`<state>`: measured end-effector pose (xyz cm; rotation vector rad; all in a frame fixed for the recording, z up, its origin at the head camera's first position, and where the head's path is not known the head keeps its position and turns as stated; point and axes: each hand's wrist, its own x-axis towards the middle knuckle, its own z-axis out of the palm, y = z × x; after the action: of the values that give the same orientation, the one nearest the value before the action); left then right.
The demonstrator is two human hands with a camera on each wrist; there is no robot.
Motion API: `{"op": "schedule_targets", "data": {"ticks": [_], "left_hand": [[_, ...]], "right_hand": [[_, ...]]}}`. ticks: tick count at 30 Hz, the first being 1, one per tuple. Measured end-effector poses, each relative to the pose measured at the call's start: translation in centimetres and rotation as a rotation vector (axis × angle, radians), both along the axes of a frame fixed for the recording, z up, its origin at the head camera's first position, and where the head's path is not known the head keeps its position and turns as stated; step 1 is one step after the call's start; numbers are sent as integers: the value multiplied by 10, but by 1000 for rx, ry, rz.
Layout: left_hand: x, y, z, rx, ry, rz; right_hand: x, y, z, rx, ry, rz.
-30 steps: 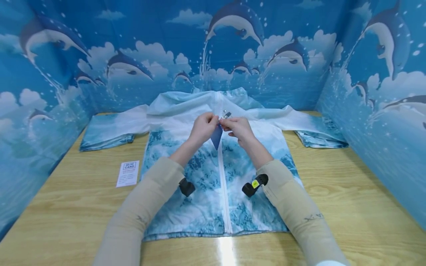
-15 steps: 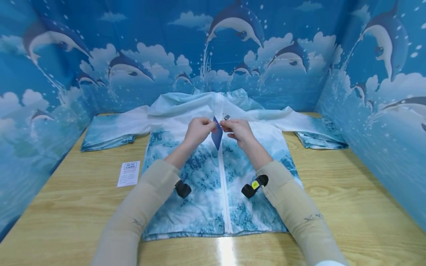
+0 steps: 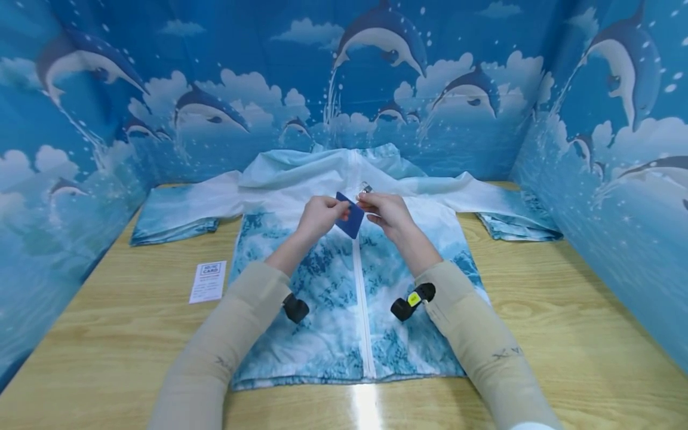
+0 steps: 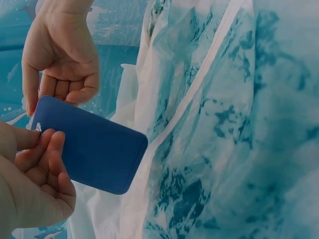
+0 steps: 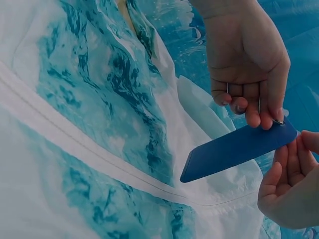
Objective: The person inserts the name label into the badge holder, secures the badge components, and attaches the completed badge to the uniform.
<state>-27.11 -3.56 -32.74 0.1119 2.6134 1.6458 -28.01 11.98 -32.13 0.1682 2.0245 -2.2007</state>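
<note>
A dark blue card holder (image 3: 352, 222) with rounded corners hangs tilted above the jacket. My left hand (image 3: 318, 217) pinches its upper end. In the left wrist view the blue holder (image 4: 102, 149) shows its broad face, with a small shiny metal bit beside the fingertips. My right hand (image 3: 390, 215) pinches close to that same end, just below a silver clip (image 3: 366, 187) that sticks up past the fingers. How the clip joins the holder is hidden by the fingertips. Below both hands lies a white and teal zip jacket (image 3: 301, 340), spread flat with its zip closed.
A white printed card (image 3: 208, 282) lies on the wooden table (image 3: 107, 334) left of the jacket. The jacket's sleeves (image 3: 177, 206) stretch out to both sides. Curtains printed with dolphins (image 3: 258, 65) stand at the back and sides.
My left hand has shifted slightly left and down. The card holder has turned from nearly edge-on to show more of its blue face. The right hand has stayed almost still.
</note>
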Motion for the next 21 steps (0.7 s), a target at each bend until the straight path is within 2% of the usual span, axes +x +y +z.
{"op": "schedule_targets", "data": {"ticks": [7, 14, 18, 21], "left_hand": [[-1, -2, -4, -15, 24, 10], [-2, -5, -6, -68, 81, 65], [-4, -7, -7, -101, 145, 38], [-5, -10, -8, -82, 146, 3]], "right_hand": [[-2, 1, 0, -1, -5, -6], [-1, 1, 1, -31, 10, 26], [-1, 1, 0, -54, 11, 30], [-1, 2, 0, -65, 10, 36]]}}
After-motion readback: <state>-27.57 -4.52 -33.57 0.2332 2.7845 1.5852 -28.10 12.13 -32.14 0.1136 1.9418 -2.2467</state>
